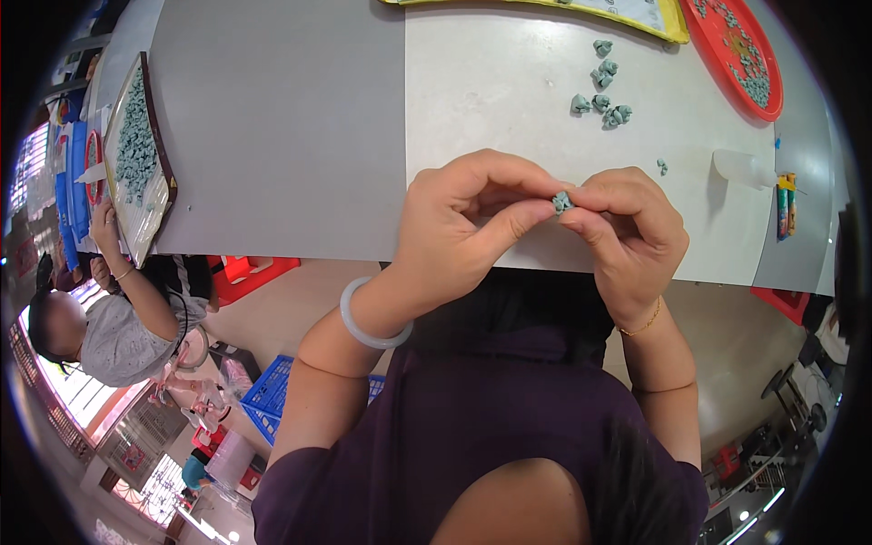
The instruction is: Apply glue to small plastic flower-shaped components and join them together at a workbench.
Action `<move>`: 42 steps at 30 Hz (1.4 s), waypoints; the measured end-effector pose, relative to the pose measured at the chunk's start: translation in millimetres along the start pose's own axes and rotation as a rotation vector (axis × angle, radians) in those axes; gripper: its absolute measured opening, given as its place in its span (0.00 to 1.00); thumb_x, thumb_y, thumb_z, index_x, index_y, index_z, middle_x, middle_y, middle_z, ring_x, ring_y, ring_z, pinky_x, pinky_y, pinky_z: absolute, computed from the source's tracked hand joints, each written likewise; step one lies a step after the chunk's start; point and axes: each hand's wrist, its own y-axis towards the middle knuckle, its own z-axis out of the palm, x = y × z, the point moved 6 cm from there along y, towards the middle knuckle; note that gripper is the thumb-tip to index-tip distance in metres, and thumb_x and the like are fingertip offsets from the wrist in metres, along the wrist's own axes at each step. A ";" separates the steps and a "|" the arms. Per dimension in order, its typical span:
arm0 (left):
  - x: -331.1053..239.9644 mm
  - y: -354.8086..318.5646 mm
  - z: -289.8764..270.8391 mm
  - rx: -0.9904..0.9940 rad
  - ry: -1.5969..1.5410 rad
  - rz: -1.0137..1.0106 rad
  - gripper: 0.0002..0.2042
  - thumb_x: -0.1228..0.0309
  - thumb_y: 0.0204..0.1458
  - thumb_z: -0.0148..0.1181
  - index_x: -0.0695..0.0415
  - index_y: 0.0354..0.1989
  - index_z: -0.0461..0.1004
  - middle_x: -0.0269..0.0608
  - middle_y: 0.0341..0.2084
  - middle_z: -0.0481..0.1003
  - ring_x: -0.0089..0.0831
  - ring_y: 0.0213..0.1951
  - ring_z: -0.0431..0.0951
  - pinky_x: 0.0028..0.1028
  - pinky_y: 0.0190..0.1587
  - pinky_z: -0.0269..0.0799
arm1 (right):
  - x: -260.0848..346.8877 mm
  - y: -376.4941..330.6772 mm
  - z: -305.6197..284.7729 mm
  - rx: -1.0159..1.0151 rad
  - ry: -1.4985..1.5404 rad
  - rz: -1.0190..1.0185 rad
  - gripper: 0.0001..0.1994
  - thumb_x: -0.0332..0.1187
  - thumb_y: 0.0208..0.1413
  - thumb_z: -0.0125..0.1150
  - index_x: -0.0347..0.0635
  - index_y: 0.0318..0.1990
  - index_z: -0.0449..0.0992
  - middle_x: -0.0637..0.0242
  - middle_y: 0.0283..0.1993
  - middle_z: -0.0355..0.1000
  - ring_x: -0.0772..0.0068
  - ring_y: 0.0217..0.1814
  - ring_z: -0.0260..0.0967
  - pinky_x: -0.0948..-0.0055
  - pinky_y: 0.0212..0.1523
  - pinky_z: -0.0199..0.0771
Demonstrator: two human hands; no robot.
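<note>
Between the thumb and fingertips of both hands is a small grey-green piece (561,202), lumpy and flower-like, held above the table's near edge. My left hand (459,222) pinches it from the left, and my right hand (638,213) from the right. The fingertips partly cover it, so its exact shape cannot be made out. Beyond my hands lies a loose group of larger grey-green lumps (617,116) on the white tabletop (509,100). A few tiny grey-green bits (662,167) rest to the right, just past my right hand.
A translucent white bottle (740,169) lies at right near colourful tubes (786,207). A red tray (770,107) of small pieces and a yellow-rimmed tray (672,23) are at the back. Far left, a person (136,331) sits by another tray (163,182). A blue crate (265,391) stands below.
</note>
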 end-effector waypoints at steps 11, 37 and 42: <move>-4.8 -2.2 0.9 0.024 0.203 0.150 0.04 0.84 0.46 0.57 0.64 0.29 0.74 0.41 0.27 0.77 0.24 0.30 0.77 0.20 0.34 0.74 | -3.9 -1.6 0.5 0.051 0.081 0.039 0.08 0.23 0.37 0.68 0.35 0.28 0.76 0.65 0.25 0.70 0.77 0.25 0.65 0.82 0.24 0.64; -2.5 -1.5 -2.2 0.003 0.089 0.079 0.12 0.82 0.47 0.57 0.62 0.40 0.64 0.48 0.30 0.77 0.22 0.31 0.77 0.13 0.29 0.68 | -0.4 0.3 4.9 0.051 0.090 -0.012 0.06 0.19 0.41 0.62 0.34 0.30 0.75 0.63 0.28 0.71 0.76 0.28 0.68 0.81 0.27 0.69; -4.1 -3.3 0.4 -0.026 0.106 0.071 0.09 0.83 0.47 0.56 0.66 0.38 0.69 0.46 0.33 0.75 0.28 0.38 0.77 0.24 0.41 0.74 | -0.4 1.4 4.3 0.029 0.076 0.051 0.05 0.19 0.42 0.61 0.34 0.29 0.74 0.63 0.28 0.71 0.77 0.29 0.68 0.82 0.28 0.69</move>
